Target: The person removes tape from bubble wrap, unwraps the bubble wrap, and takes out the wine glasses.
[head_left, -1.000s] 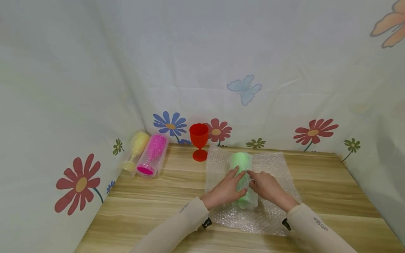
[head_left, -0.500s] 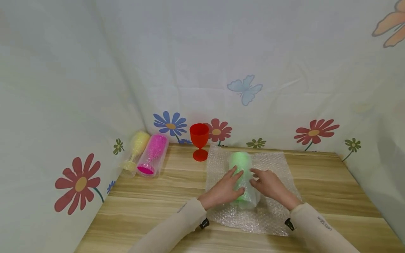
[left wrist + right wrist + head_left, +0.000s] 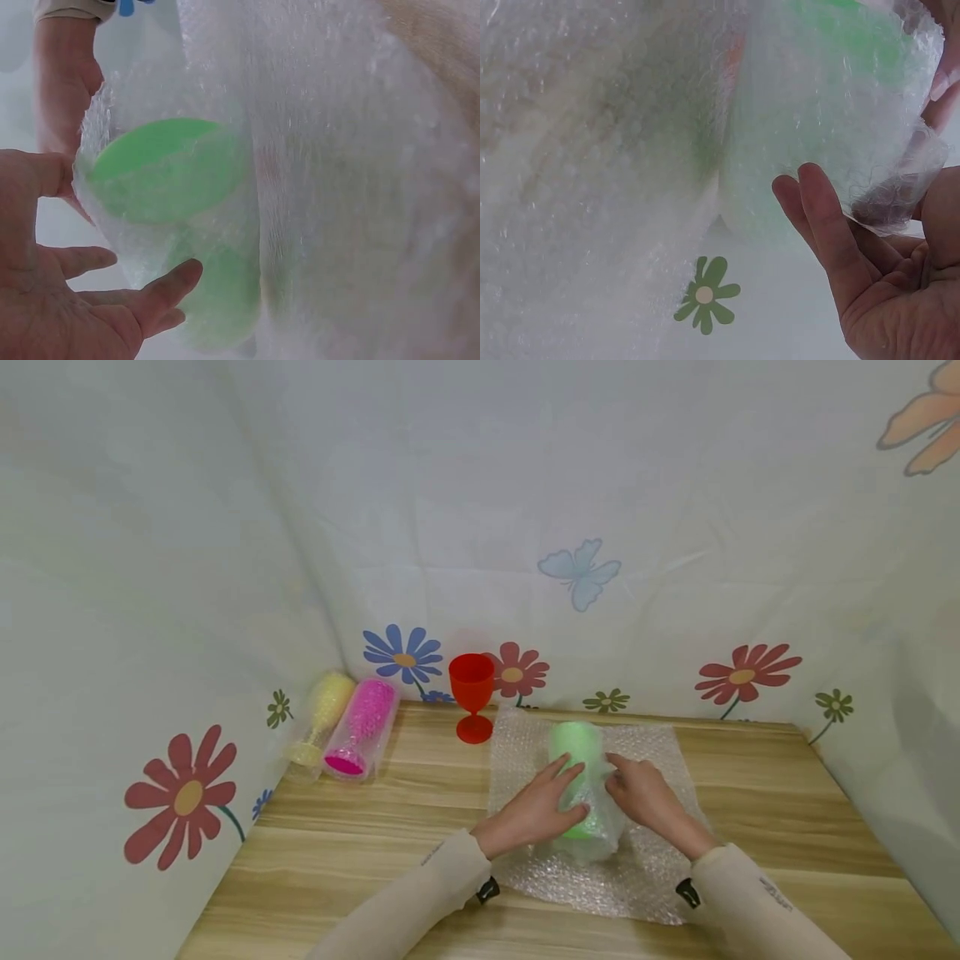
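A green goblet (image 3: 576, 742) lies on its side in a roll of bubble wrap (image 3: 517, 868), its oval foot (image 3: 161, 169) showing through the plastic in the left wrist view. My left hand (image 3: 534, 808) rests on the roll with spread fingers. On the roll's right side, my right hand (image 3: 643, 793) pinches a loose edge of the wrap (image 3: 892, 206) between thumb and forefinger, while its other fingers touch or nearly touch the roll. The rest of the sheet lies flat under the roll.
A red goblet (image 3: 472, 685) stands upright behind the sheet, near the back wall. At the back left, a pink goblet (image 3: 367, 714) and a yellow goblet (image 3: 330, 706) lie wrapped side by side. Flower-printed cloth walls (image 3: 465, 510) surround the wooden table (image 3: 787, 827).
My right hand has moved a little to the right, drawing the wrap's edge outward. The roll has shifted slightly right. My left hand has stayed on the roll.
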The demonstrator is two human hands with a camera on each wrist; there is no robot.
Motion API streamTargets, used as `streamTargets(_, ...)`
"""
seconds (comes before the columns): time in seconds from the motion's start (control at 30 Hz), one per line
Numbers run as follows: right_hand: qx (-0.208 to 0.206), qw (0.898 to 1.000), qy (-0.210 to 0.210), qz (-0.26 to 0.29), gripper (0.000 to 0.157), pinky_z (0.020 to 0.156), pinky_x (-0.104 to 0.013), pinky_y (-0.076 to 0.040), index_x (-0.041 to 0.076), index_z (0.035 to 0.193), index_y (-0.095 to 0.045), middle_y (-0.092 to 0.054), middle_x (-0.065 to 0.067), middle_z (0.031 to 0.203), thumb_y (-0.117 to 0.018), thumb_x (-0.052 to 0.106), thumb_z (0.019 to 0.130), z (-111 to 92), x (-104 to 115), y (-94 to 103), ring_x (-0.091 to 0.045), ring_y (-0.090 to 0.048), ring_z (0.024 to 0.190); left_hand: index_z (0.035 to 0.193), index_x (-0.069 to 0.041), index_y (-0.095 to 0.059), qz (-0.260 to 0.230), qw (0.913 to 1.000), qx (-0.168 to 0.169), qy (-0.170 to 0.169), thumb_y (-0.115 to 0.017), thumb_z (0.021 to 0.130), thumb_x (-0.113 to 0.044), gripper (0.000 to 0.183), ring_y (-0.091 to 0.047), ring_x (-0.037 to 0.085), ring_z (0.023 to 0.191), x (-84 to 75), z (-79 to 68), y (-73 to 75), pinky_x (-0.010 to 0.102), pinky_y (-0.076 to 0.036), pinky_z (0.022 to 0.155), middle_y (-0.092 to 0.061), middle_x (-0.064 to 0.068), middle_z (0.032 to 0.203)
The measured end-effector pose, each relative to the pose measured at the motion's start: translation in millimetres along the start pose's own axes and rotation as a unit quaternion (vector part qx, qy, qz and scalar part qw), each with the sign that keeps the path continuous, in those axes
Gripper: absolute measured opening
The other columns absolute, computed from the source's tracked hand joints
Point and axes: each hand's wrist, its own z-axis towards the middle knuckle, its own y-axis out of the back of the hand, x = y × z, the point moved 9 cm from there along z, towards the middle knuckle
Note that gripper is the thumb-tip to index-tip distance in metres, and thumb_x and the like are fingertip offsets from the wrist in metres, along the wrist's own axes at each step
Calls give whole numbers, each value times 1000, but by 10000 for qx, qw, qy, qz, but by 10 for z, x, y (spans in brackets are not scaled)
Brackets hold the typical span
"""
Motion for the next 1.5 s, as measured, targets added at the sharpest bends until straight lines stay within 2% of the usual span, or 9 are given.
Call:
streamTargets(0.1, -67, 10000, 11, 29, 43, 57, -31, -47, -9, 132, -54, -73, -15, 84, -55, 6, 92, -11, 12, 53, -11, -50, 55, 155, -23, -31, -11, 9999, 116, -12, -52, 97, -50, 67, -33, 25, 147, -17, -7, 0, 44, -41, 113, -18, 4, 165)
streamTargets(0.23, 112, 9998, -43, 146, 45, 56, -29, -46, -9, 134, -53, -73, -13, 84, -54, 7, 92, -26, -12, 27, -10, -50, 54, 153, -21, -34, 219, 9994, 256, 10, -52, 97, -51, 66, -36, 24, 146, -14, -19, -9, 42, -42, 112, -24, 6, 164)
streamTargets(0.43, 215, 9995, -80, 200, 43, 62, -34, -54, -9, 131, -55, -74, -18, 96, -55, 10, 93, -34, -56, -24, -15, -64, 68, 149, -17, -41, 965, 9952, 38, -148, -53, 97, -47, 61, -39, 24, 143, -107, 13, 89, 39, -44, 110, -34, 7, 159)
streamTargets(0.57, 218, 9995, -96, 221, 40, 67, -40, -58, -8, 129, -58, -73, -21, 101, -56, 12, 95, -31, -64, -22, -26, -72, 82, 151, -19, -39, 1531, 9872, 168, -422, -50, 98, -49, 62, -28, 25, 150, -209, 89, 64, 40, -38, 116, -28, 4, 162)
streamTargets(0.77, 237, 9993, -158, 228, 39, 69, -42, -59, -8, 129, -58, -73, -23, 105, -57, 14, 97, -33, -89, -26, -32, -72, 88, 156, -22, -29, 2329, 9671, 673, -778, -39, 100, -56, 66, -11, 25, 155, -199, 139, -142, 40, -22, 124, -13, 3, 167)
streamTargets(1.03, -220, 9997, -134, -4, 35, 73, -47, -58, -8, 122, -62, -73, -23, 100, -59, 13, 94, -51, -243, 107, -35, -72, 88, 155, -22, -30, 2371, 9653, 723, -820, -35, 100, -60, 68, -5, 23, 155, -87, 161, -185, 37, -17, 125, -9, 1, 167)
streamTargets(1.2, -435, 9990, -74, -62, 33, 72, -49, -56, -7, 118, -65, -74, -20, 95, -63, 13, 91, -60, -359, 137, -33, -71, 84, 155, -23, -30, 2257, 9679, 779, -791, -35, 99, -61, 68, -3, 20, 156, -32, 167, -197, 35, -16, 125, -7, -2, 167)
streamTargets(1.33, -286, 9995, -57, 81, 34, 70, -46, -57, -5, 119, -65, -75, -18, 94, -64, 15, 91, -46, -376, 128, -30, -71, 82, 156, -24, -28, 2214, 9687, 798, -784, -35, 99, -62, 69, -1, 20, 156, -32, 165, -199, 36, -15, 126, -6, -2, 167)
streamTargets(1.5, 120, 9995, 99, 286, 44, 70, -44, -59, 0, 127, -61, -73, -23, 107, -68, 24, 91, 58, -258, 178, -29, -74, 85, 158, -27, -19, 2110, 9725, 781, -597, -39, 94, -68, 78, 3, 24, 155, -26, 195, -160, 40, -21, 124, 0, 1, 168)
